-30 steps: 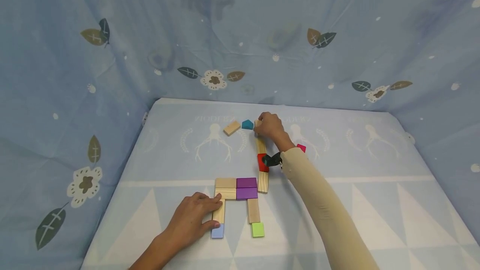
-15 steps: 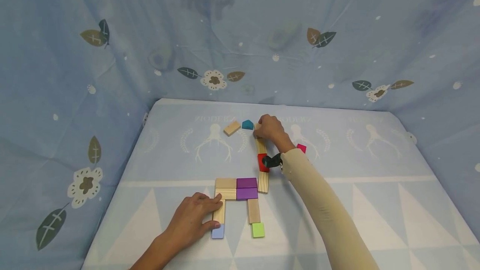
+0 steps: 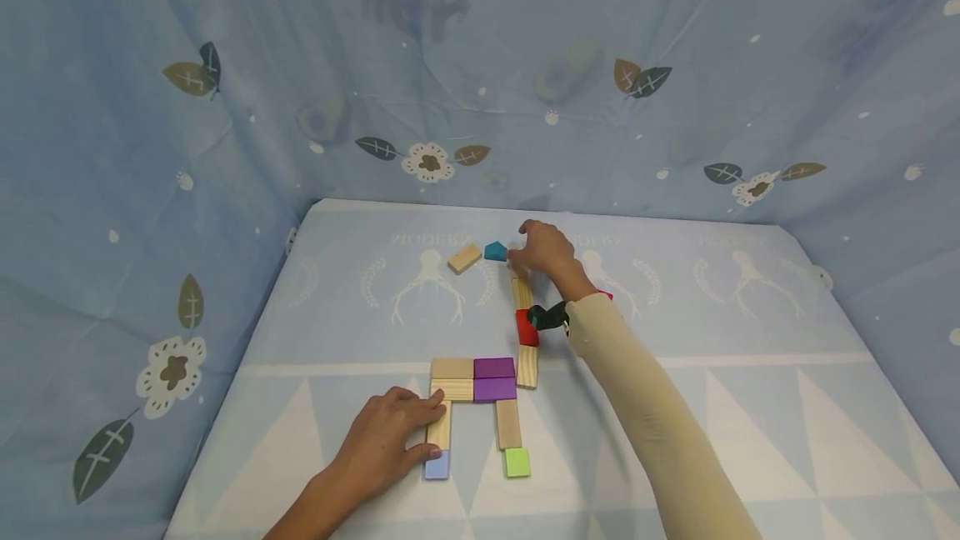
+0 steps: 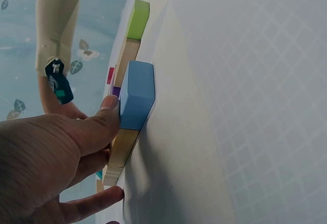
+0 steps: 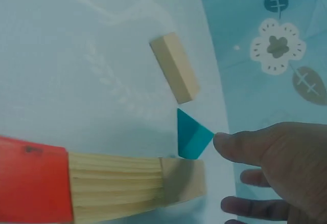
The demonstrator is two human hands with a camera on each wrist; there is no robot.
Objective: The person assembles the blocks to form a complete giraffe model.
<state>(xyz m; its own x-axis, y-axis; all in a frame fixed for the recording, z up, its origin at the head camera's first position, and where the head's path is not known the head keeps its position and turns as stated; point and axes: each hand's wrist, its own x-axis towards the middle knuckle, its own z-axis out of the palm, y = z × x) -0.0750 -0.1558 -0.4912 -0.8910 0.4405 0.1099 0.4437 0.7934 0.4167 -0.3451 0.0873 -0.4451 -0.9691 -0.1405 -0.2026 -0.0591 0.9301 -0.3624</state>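
At the far end of a column of blocks, my right hand (image 3: 549, 250) hovers with its fingers spread, and nothing is held. In the right wrist view its thumb tip lies close to a teal pointed block (image 5: 193, 136), beside the column's small plain wooden end block (image 5: 184, 180). A longer wooden block (image 5: 117, 185) and a red block (image 5: 30, 183) continue that column. My left hand (image 3: 382, 436) rests at the left leg of a block figure, fingertips on the wooden blocks (image 3: 438, 423), thumb touching the blue block (image 4: 138, 93).
Purple blocks (image 3: 494, 380), a wooden right leg (image 3: 507, 423) and a green block (image 3: 517, 462) complete the near figure's outline. A loose wooden block (image 3: 465, 258) lies at the back. A pink block (image 3: 604, 295) is partly covered by the right arm. Patterned cloth (image 3: 480, 90) rises behind the table.
The right fingers have let go of the wooden block at the column's far end and spread, the hand shifting slightly right. My left hand stays in place.
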